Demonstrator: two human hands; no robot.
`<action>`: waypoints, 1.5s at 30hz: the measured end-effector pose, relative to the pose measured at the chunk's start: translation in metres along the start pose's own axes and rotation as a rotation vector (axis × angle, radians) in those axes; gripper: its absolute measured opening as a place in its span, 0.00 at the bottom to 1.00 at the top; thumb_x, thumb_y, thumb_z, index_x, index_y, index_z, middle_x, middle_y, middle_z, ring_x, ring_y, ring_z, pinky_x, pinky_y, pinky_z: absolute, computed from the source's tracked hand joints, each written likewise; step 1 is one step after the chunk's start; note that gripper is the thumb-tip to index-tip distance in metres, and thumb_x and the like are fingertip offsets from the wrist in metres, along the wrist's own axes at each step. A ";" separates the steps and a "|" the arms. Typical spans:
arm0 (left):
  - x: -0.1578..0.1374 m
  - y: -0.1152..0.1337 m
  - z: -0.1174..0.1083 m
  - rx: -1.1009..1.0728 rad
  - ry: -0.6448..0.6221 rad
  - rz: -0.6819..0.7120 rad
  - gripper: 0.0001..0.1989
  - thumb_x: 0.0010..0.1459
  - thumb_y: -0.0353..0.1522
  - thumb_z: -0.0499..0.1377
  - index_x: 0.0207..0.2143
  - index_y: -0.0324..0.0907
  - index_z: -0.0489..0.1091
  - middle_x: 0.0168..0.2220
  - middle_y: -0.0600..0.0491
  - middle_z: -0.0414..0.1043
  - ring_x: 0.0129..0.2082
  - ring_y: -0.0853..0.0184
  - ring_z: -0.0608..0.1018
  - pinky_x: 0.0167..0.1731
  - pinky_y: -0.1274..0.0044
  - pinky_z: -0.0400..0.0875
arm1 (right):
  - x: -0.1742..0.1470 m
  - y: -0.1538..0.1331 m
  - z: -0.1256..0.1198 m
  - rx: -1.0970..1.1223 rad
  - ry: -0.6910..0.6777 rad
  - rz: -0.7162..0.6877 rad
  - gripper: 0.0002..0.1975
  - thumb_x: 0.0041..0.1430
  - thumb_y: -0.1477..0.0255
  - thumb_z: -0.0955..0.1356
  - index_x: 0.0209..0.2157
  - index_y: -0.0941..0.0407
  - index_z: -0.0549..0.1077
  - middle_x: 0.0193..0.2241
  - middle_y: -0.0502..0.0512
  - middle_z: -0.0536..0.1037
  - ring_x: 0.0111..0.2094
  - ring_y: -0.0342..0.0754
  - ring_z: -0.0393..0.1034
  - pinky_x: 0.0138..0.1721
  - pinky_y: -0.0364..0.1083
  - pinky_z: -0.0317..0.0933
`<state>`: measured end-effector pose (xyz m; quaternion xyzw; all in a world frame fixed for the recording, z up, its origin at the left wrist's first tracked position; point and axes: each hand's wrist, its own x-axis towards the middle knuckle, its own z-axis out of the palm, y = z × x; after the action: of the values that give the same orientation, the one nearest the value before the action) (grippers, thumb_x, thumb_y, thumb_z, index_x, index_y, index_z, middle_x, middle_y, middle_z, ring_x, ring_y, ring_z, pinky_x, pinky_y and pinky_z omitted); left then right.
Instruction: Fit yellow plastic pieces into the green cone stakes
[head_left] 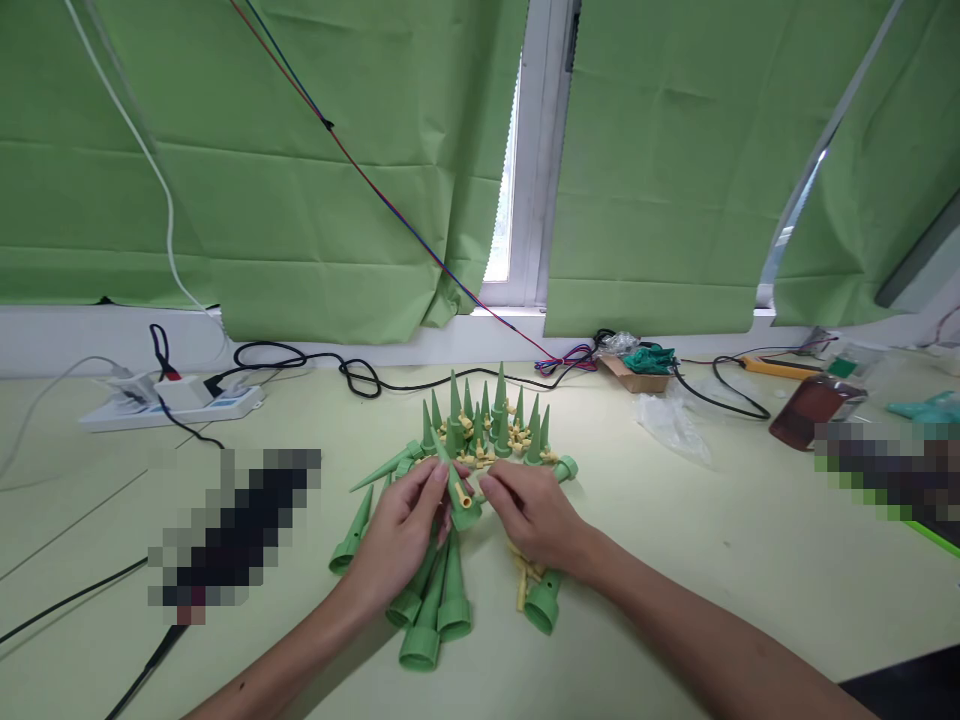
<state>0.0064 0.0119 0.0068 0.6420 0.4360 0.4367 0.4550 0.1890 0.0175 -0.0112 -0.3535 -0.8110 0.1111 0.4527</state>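
Power strip point(176, 408) left of cones point(454, 408), bottle point(814, 410) right; curtains point(652, 180) behind.

Window gap point(504, 235): the brightest spot, so white that the outside is washed out.
Green curtains point(337, 210): not as bright, with darker folds and a dim top left corner.
Desk point(675, 610): pale, lit softly and quite evenly.
Left arm point(315, 640): a soft, faint shadow lies on the desk beside it.
Plastic bag point(670, 425): whitish, with little shiny bits.
Fingers point(433, 484): clear enough, no big smear.
Yellow bits point(480, 455): tiny and a bit fuzzy.
Dark patch point(240, 530) on the left: covered by big blocky squares; another patch on the right too.
Picture sides: stretched, so things there look slanted.
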 end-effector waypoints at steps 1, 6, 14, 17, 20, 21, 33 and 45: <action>0.000 0.002 0.000 0.002 0.033 0.015 0.19 0.65 0.48 0.51 0.41 0.42 0.68 0.22 0.59 0.60 0.21 0.69 0.67 0.21 0.78 0.64 | 0.001 0.003 0.000 -0.029 0.015 0.023 0.13 0.70 0.71 0.59 0.28 0.55 0.63 0.22 0.47 0.65 0.23 0.42 0.58 0.28 0.42 0.51; -0.003 0.008 0.000 0.068 0.164 0.099 0.15 0.65 0.46 0.52 0.35 0.44 0.63 0.23 0.60 0.62 0.20 0.71 0.66 0.20 0.80 0.62 | 0.001 0.014 0.000 -0.181 -0.057 0.070 0.09 0.68 0.76 0.61 0.44 0.57 0.70 0.35 0.55 0.76 0.33 0.47 0.68 0.34 0.44 0.58; -0.003 -0.006 0.005 0.305 0.025 0.148 0.11 0.64 0.43 0.54 0.39 0.45 0.61 0.23 0.60 0.65 0.22 0.70 0.70 0.23 0.79 0.63 | 0.000 0.020 0.004 -0.288 -0.310 0.000 0.17 0.61 0.86 0.61 0.46 0.58 0.75 0.38 0.59 0.77 0.41 0.51 0.66 0.42 0.47 0.60; -0.004 -0.008 0.006 0.323 -0.018 0.140 0.14 0.64 0.42 0.54 0.48 0.47 0.58 0.23 0.62 0.66 0.21 0.69 0.69 0.22 0.80 0.63 | 0.000 0.024 0.006 -0.327 -0.348 0.008 0.17 0.57 0.87 0.63 0.43 0.59 0.76 0.38 0.58 0.76 0.40 0.51 0.65 0.41 0.47 0.59; -0.006 -0.005 0.005 0.383 -0.019 0.152 0.19 0.64 0.41 0.53 0.54 0.48 0.55 0.21 0.63 0.64 0.19 0.70 0.66 0.20 0.81 0.60 | 0.000 0.026 0.006 -0.338 -0.362 0.025 0.18 0.54 0.88 0.64 0.42 0.59 0.76 0.40 0.59 0.75 0.42 0.51 0.65 0.44 0.47 0.58; -0.006 -0.004 0.004 0.421 -0.022 0.160 0.19 0.64 0.41 0.53 0.55 0.47 0.56 0.21 0.63 0.64 0.19 0.70 0.65 0.20 0.81 0.59 | 0.000 0.026 0.006 -0.340 -0.368 0.033 0.18 0.54 0.89 0.65 0.42 0.59 0.76 0.40 0.59 0.75 0.43 0.51 0.65 0.44 0.47 0.58; -0.004 -0.005 0.003 0.734 -0.104 0.191 0.14 0.66 0.40 0.50 0.38 0.44 0.73 0.22 0.57 0.72 0.19 0.67 0.69 0.23 0.78 0.59 | 0.001 0.021 0.003 -0.374 -0.371 0.073 0.16 0.53 0.90 0.62 0.37 0.59 0.73 0.38 0.58 0.72 0.40 0.50 0.64 0.40 0.45 0.57; -0.005 -0.005 0.001 0.871 -0.173 0.220 0.13 0.66 0.36 0.49 0.36 0.44 0.72 0.33 0.51 0.76 0.33 0.60 0.77 0.30 0.75 0.63 | 0.000 0.023 0.005 -0.378 -0.294 0.067 0.11 0.62 0.86 0.62 0.33 0.57 0.70 0.32 0.55 0.69 0.35 0.49 0.62 0.34 0.45 0.54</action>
<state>0.0049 0.0078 0.0005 0.8500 0.4688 0.2033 0.1283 0.1963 0.0353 -0.0252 -0.4388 -0.8623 0.0227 0.2516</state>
